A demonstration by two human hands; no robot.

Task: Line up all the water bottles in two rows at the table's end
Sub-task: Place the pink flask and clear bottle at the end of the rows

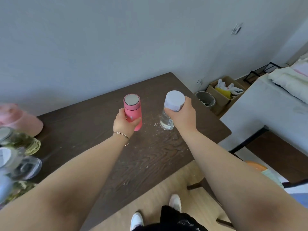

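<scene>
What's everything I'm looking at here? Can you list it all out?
Pink metal-lidded flask: one, pink, upright over mid-table, in the left grip.
Clear plastic bottle with white cap: one, clear, right of the flask, in the right grip.
Blurred bottles: several, clear and greenish, table's left edge; count unclear.
Pink cap: one, pink, far left of table.
Dark wood-grain table: one, brown, centre.
Grey waste bin: one, floor beyond table.
Cardboard box of bags: one, brown, beside the bin.
White shoes: two, floor below.
Left hand: one, bracelet at wrist.
Right hand: one, gripping under the cap.
</scene>
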